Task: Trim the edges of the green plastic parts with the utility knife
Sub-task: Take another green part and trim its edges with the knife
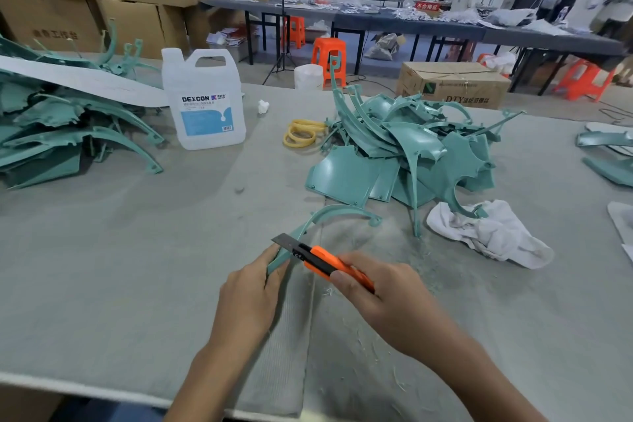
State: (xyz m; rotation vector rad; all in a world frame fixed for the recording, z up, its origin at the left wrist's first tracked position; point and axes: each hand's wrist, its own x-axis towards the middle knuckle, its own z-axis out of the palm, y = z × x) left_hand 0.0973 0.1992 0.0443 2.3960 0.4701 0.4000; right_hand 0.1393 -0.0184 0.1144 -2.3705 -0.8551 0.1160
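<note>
My left hand (pixel 250 288) grips the near end of a curved green strip (pixel 329 212). My right hand (pixel 380 295) clenches the orange utility knife (pixel 329 262), its blade (pixel 286 240) laid across the strip just beyond my left fingers.

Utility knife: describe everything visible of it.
The utility knife has an orange, plastic-looking body with a black front section, and a dark flat blade is pushed out of it. It is held low over the table and points away from the person, toward the left. The right hand grips the rear of its body and hides that end. The blade meets the edge of a curved green part, which the left hand holds.
</note>
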